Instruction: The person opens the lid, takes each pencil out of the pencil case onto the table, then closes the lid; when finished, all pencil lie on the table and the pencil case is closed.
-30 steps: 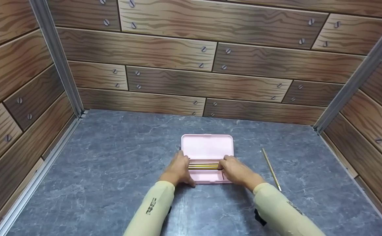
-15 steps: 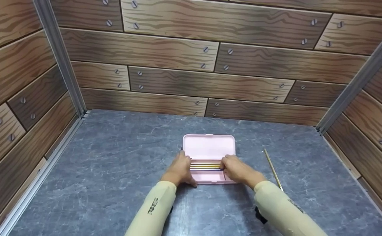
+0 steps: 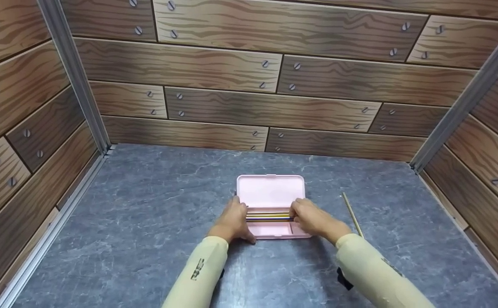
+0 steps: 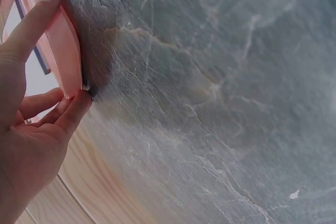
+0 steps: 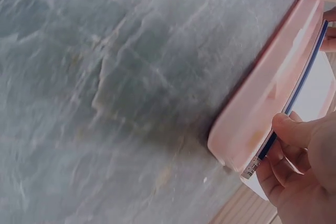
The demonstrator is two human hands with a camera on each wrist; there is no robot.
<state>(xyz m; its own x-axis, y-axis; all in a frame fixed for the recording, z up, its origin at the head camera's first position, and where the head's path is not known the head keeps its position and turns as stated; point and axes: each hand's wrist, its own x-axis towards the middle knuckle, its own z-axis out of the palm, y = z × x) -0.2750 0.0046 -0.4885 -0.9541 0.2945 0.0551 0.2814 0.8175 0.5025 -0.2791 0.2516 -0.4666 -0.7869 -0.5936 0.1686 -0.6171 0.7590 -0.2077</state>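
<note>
A pink pencil case point(image 3: 270, 190) lies on the grey table with its lid tipped back. My left hand point(image 3: 229, 220) holds its left end, thumb on the front wall and fingers round the end, as the left wrist view shows. Several pencils point(image 3: 268, 215), gold and other colours, lie lengthwise inside. My right hand point(image 3: 313, 217) is over the case's right end. In the right wrist view it pinches a dark blue pencil point(image 5: 304, 74) near its silver-banded end point(image 5: 251, 167), between thumb and fingers. That pencil lies along the case, overlapping its opening in this view.
One gold pencil point(image 3: 351, 211) lies on the table right of the case, its near end hidden by my right sleeve point(image 3: 372, 265). Wood-patterned walls point(image 3: 214, 132) with metal corner posts point(image 3: 78, 77) enclose the table at the back and sides.
My right hand has shifted slightly right along the case, uncovering more of the pencils. Its sleeve now covers more of the loose gold pencil. My left hand keeps its hold on the case.
</note>
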